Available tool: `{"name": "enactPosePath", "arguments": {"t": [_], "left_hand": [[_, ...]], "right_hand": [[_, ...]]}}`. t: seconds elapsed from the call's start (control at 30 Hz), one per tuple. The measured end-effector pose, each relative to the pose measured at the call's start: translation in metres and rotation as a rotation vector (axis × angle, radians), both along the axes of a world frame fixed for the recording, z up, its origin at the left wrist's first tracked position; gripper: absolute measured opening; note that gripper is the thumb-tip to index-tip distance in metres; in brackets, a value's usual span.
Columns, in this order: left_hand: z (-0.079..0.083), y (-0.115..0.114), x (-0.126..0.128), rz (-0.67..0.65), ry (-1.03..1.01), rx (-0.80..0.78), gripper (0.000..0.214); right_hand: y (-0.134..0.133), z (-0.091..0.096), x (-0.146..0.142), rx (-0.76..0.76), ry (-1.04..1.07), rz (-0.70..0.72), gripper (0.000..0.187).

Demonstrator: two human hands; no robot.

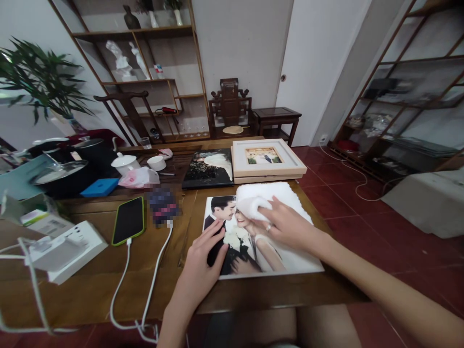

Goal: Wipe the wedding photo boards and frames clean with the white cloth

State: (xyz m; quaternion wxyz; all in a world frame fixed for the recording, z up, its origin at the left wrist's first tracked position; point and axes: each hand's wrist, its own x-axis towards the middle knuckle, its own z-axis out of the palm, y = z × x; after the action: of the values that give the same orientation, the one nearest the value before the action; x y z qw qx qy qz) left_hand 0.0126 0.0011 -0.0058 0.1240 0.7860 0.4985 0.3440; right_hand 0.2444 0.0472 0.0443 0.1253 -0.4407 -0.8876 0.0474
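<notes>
A large wedding photo print (253,251) lies flat on the wooden table (90,285) in front of me. My left hand (205,258) rests open on its left part, fingers spread flat on the picture. My right hand (286,224) presses a white cloth (253,205) against the upper middle of the print, fingers closed on the cloth. The cloth spreads over the print's top right corner.
Behind the print lie a dark photo panel (208,169) and a cream framed photo (266,159). To the left are a phone in a green case (128,220) with white cables, a white box (68,249), a blue box, pots and cups. Shelves, chairs and red tile floor surround the table.
</notes>
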Motion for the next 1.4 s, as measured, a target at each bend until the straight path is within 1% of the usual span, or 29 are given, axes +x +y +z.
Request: {"name": "enactPosePath", "arguments": {"t": [0.07, 0.13, 0.2, 0.23, 0.3, 0.4, 0.47, 0.53, 0.6, 0.67, 0.7, 0.77, 0.83, 0.9, 0.97, 1.07, 1.17, 1.23, 1.27, 1.33, 1.4], "left_hand": [[0.0, 0.0, 0.0, -0.005, -0.003, -0.002, 0.029], [0.0, 0.0, 0.0, -0.01, 0.0, -0.001, 0.029], [-0.001, 0.001, 0.0, -0.012, 0.004, 0.001, 0.029], [-0.001, 0.001, 0.0, -0.013, 0.005, 0.001, 0.029], [-0.001, 0.002, 0.0, -0.013, 0.0, 0.001, 0.029], [-0.002, 0.001, 0.0, -0.008, -0.011, -0.017, 0.029], [-0.002, 0.0, 0.0, -0.001, -0.014, -0.035, 0.03], [-0.001, -0.001, 0.0, 0.008, -0.016, -0.05, 0.031], [-0.001, -0.001, -0.001, 0.015, -0.011, -0.058, 0.033], [-0.001, -0.001, -0.001, 0.019, -0.004, -0.061, 0.035], [-0.001, 0.0, -0.001, 0.019, -0.001, -0.062, 0.035], [-0.001, 0.001, -0.001, 0.018, 0.002, -0.063, 0.036], [-0.001, 0.001, -0.001, 0.014, 0.002, -0.064, 0.036], [-0.002, 0.001, -0.001, 0.011, -0.002, -0.06, 0.036], [-0.003, 0.001, -0.001, 0.004, -0.009, -0.05, 0.036], [-0.003, 0.0, -0.002, -0.007, -0.02, -0.029, 0.035], [-0.004, 0.0, -0.002, -0.002, -0.02, -0.025, 0.034], [-0.005, -0.001, -0.002, 0.003, -0.019, -0.031, 0.035], [-0.005, -0.001, -0.002, 0.003, -0.019, -0.033, 0.035], [-0.005, -0.001, -0.002, 0.002, -0.023, -0.04, 0.036], [-0.004, -0.001, -0.001, -0.001, -0.031, -0.05, 0.037]], "right_hand": [[0.018, 0.001, 0.0, 0.018, -0.003, -0.015, 0.026], [0.027, 0.001, -0.002, 0.028, -0.005, -0.027, 0.026], [0.026, -0.001, -0.004, 0.033, -0.013, -0.026, 0.026], [0.021, -0.001, -0.006, 0.033, -0.02, -0.018, 0.025], [0.003, -0.003, -0.009, 0.027, -0.025, -0.006, 0.026], [-0.039, -0.007, -0.012, 0.001, -0.02, 0.01, 0.027], [-0.07, -0.013, -0.011, -0.018, -0.019, 0.06, 0.025], [-0.096, -0.021, -0.009, 0.0, -0.014, 0.118, 0.02], [-0.114, -0.03, -0.007, 0.049, 0.002, 0.171, 0.013], [-0.122, -0.035, -0.007, 0.084, 0.016, 0.209, 0.014], [-0.121, -0.034, -0.008, 0.08, 0.019, 0.22, 0.014], [-0.112, -0.027, -0.013, 0.018, 0.015, 0.205, 0.013], [-0.094, -0.017, -0.019, -0.058, 0.017, 0.162, 0.021], [-0.07, -0.008, -0.024, -0.088, 0.021, 0.11, 0.026], [-0.043, -0.001, -0.029, -0.068, 0.016, 0.075, 0.027], [-0.005, 0.004, -0.035, -0.024, -0.036, 0.07, 0.026], [0.019, 0.006, -0.041, 0.009, -0.062, 0.083, 0.023], [0.023, 0.005, -0.044, 0.015, -0.065, 0.071, 0.023], [0.021, 0.004, -0.045, 0.014, -0.069, 0.061, 0.024], [0.007, 0.001, -0.047, 0.014, -0.074, 0.04, 0.028], [-0.016, -0.003, -0.045, 0.003, -0.068, 0.032, 0.029]]}}
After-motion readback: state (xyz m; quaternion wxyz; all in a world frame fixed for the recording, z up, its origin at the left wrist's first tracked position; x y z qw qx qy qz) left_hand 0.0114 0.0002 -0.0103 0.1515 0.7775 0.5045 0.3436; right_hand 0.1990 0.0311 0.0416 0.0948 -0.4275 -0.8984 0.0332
